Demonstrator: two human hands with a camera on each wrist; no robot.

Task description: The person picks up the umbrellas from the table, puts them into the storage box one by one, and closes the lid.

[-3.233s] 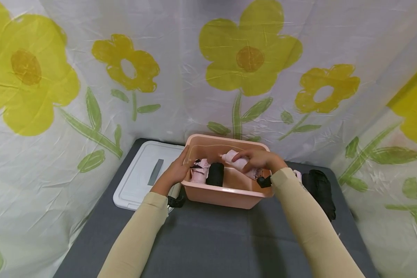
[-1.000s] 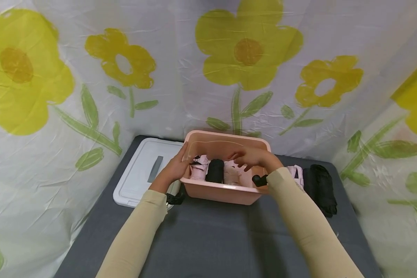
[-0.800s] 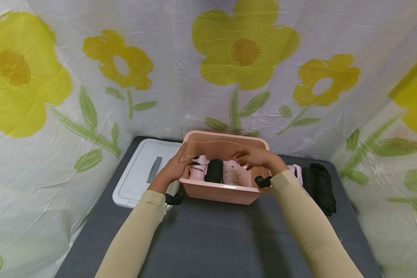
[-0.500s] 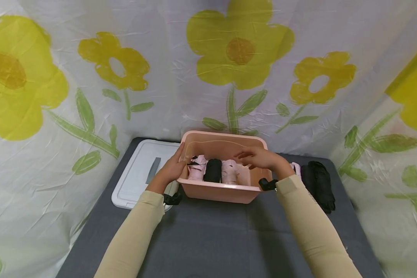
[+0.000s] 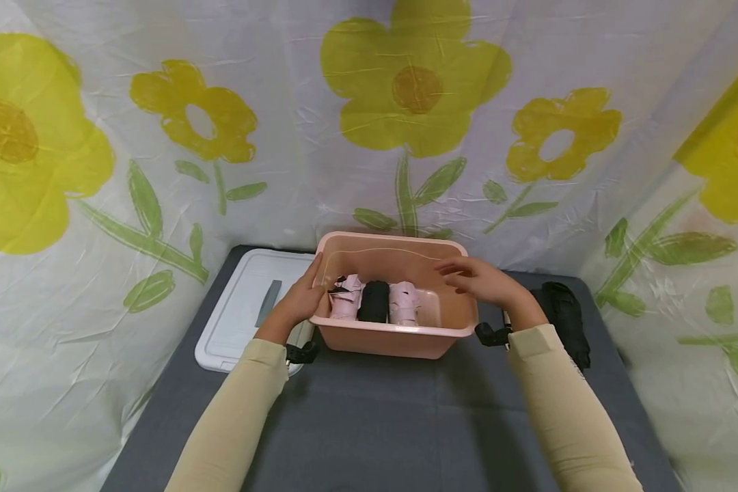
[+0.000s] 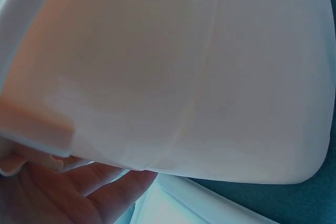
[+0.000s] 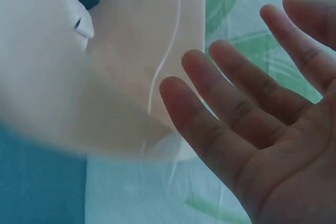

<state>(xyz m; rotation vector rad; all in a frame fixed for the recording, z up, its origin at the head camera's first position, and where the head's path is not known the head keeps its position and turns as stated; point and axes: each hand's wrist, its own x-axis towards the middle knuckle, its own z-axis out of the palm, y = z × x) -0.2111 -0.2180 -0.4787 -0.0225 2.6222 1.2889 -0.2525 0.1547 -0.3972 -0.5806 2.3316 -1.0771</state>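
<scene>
My left hand point(image 5: 295, 305) grips the left rim of a pink plastic storage bin point(image 5: 381, 344); in the left wrist view, fingers point(image 6: 123, 195) lie along the outside of its wall. Inside, side by side from the left, are a light pink cloth roll point(image 5: 346, 307) with black bits at its top, a black cloth roll point(image 5: 374, 302) and another light pink cloth roll point(image 5: 403, 304). Over the bin's right rim hovers my right hand point(image 5: 488, 283), holding nothing. Its fingers are spread and slightly bent in the right wrist view.
A white lid point(image 5: 230, 324) with a grey handle lies left of the bin on the dark grey table point(image 5: 375, 424). Black rolled cloth point(image 5: 567, 324) lies at the right, partly behind my right forearm. A flowered curtain point(image 5: 295, 137) hangs close behind the bin.
My right hand held a pink roll slanted in the bin, then let it go beside the black roll. It has since moved right, to the rim. My left hand has kept its grip.
</scene>
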